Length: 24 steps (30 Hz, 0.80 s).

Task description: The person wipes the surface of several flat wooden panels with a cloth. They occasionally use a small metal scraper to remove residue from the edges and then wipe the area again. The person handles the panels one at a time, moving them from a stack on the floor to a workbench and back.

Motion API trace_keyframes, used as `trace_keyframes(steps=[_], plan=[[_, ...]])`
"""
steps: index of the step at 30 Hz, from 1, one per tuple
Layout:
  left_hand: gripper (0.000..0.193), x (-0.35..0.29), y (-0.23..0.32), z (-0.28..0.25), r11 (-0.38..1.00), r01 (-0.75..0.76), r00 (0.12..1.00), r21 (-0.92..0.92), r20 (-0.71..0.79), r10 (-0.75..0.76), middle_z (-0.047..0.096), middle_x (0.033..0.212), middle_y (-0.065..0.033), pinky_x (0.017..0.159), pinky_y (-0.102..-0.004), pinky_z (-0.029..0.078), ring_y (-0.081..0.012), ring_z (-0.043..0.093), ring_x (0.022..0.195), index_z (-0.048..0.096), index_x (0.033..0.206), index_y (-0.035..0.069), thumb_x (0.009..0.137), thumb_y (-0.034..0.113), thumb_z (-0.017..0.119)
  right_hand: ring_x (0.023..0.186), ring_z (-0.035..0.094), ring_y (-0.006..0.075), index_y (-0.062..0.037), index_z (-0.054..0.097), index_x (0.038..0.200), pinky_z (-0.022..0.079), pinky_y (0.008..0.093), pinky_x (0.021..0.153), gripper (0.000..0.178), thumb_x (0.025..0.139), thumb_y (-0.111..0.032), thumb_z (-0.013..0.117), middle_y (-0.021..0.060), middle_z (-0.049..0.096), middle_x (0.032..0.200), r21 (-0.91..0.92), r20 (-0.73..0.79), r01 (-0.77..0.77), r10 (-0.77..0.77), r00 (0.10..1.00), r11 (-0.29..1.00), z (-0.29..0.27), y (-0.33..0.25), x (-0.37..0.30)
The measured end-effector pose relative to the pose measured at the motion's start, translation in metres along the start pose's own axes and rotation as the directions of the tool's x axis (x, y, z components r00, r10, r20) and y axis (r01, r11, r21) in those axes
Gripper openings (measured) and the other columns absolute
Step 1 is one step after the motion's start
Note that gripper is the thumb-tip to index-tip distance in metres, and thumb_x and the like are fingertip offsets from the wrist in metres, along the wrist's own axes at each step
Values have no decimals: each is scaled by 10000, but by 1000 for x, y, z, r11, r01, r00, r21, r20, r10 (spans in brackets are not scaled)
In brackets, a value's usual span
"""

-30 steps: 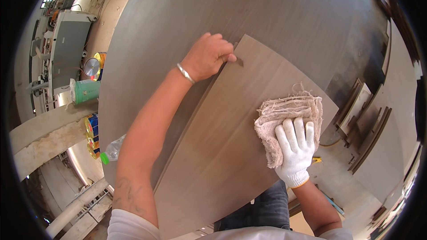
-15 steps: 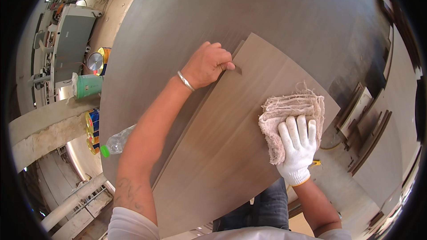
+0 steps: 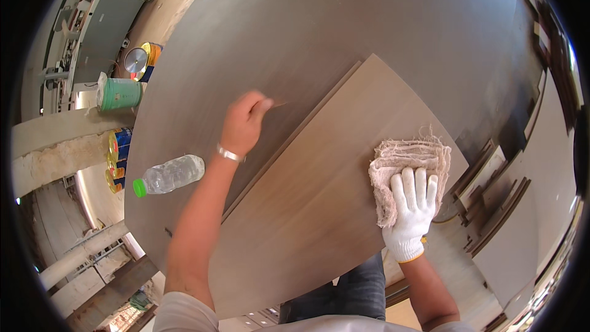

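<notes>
Currently, gloved right hand (image 3: 413, 209) flat on rag (image 3: 407, 161) atop wood panel (image 3: 319, 209), bare left hand (image 3: 244, 122) curled loosely, empty, at 10 o'clock from rag.

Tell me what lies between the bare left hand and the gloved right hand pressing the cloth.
Only bare panel: the head view shows nothing on the light-brown wooden board between the left hand and the right hand on the beige frayed cloth.
</notes>
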<state>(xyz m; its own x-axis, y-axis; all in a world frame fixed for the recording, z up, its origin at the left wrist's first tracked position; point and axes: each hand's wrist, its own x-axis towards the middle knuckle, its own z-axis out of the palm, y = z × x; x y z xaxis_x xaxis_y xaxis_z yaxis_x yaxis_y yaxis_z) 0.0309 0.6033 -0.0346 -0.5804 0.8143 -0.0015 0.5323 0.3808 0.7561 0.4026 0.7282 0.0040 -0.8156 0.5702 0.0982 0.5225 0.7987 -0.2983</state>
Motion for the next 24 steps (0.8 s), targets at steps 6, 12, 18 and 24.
trace_keyframes(steps=[6, 12, 18, 24], plan=[[189, -178, -3, -3, 886, 444, 789, -134, -410, -458, 624, 920, -90, 761, -333, 487, -199, 558, 797, 623, 1054, 1, 1084, 187, 616, 1262, 584, 408, -14, 672, 1245, 407, 550, 1147, 494, 771, -155, 686, 192, 645, 1334, 412, 152, 137, -216, 965, 901, 16, -87, 51], [152, -325, -31, -37, 811, 560, 683, 167, -648, -338, 686, 1068, -133, 862, -380, 510, -269, 628, 955, 642, 1134, 1, 1085, 139, 603, 979, 580, 317, -102, 626, 946, 476, 490, 885, 157, 791, -114, 652, 99, 606, 990, 247, -99, 499, -491, 866, 831, 50, -78, 167], [180, -399, -41, -46, 785, 618, 560, -43, -677, -477, 716, 1202, -142, 1010, -395, 507, -317, 663, 1145, 666, 1200, -4, 1084, 100, 576, 1549, 331, 452, -88, 525, 1557, 300, 465, 1284, 748, 850, -87, 769, 166, 450, 1651, -109, -55, 51, -57, 997, 993, 59, 2, 182], [190, -402, -35, -41, 827, 551, 486, -116, -760, -430, 739, 1220, -141, 1224, -479, 379, -292, 654, 1243, 639, 1183, -7, 1104, 112, 513, 1371, 499, 427, -44, 586, 1371, 337, 512, 1240, 541, 840, -91, 682, 193, 573, 1404, 290, 16, 384, -405, 914, 877, 72, -208, 98]])
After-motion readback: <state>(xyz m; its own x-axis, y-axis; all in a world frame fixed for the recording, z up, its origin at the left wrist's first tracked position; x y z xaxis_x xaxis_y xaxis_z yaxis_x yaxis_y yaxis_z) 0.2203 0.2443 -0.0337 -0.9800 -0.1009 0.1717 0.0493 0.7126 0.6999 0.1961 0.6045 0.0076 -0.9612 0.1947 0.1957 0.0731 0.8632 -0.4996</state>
